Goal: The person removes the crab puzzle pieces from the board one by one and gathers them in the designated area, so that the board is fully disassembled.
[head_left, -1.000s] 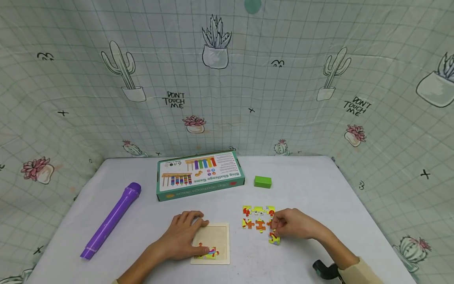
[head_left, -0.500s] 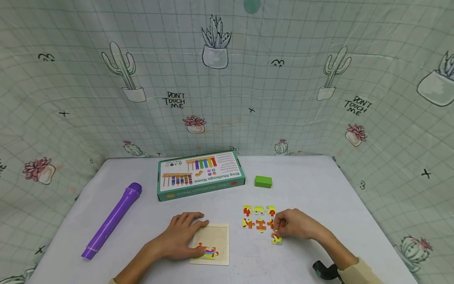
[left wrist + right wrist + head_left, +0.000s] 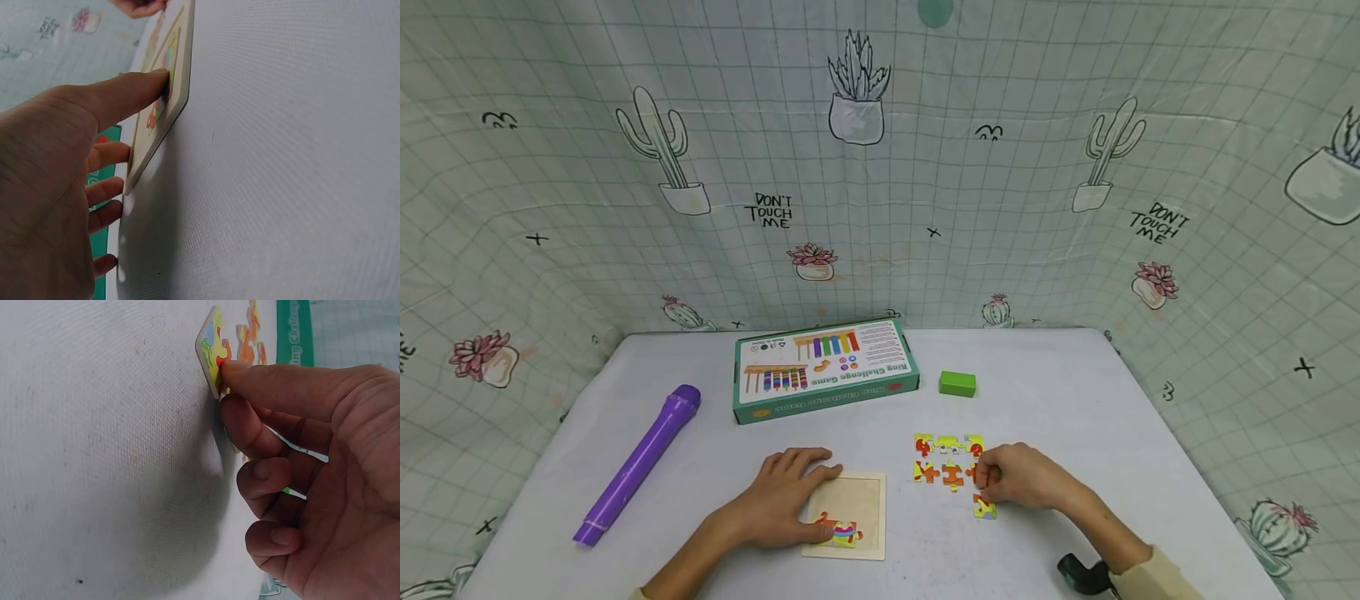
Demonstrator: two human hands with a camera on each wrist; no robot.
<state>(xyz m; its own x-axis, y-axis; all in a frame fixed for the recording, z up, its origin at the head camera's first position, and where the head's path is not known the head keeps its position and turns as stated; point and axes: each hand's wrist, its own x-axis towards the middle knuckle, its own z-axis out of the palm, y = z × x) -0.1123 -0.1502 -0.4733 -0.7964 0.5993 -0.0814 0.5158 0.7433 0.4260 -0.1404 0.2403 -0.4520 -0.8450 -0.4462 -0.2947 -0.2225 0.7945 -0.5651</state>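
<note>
My left hand [image 3: 782, 504] lies over the left side of a square wooden puzzle board [image 3: 868, 500], fingers spread. Its thumb presses on the joined puzzle pieces [image 3: 845, 533] in the board's lower part, as the left wrist view also shows. Thumb and index finger of my right hand [image 3: 1026, 477] pinch a yellow and red puzzle piece [image 3: 214, 350] at its edge; the piece sits low at the table surface. Just beyond lie more loose puzzle pieces [image 3: 952, 475] in two rows, the rightmost partly hidden by my fingers.
Behind the board lies a green and white game box [image 3: 827, 375]. A green block [image 3: 957, 383] sits right of it. At the left rests a long purple tube [image 3: 638, 467]. A black curved object [image 3: 1084, 575] is by the right wrist, on the white table [image 3: 1150, 467].
The lower right puzzle piece has shifted slightly to the right along with my right fingertips. My left hand stays on the board, its thumb moved slightly left.
</note>
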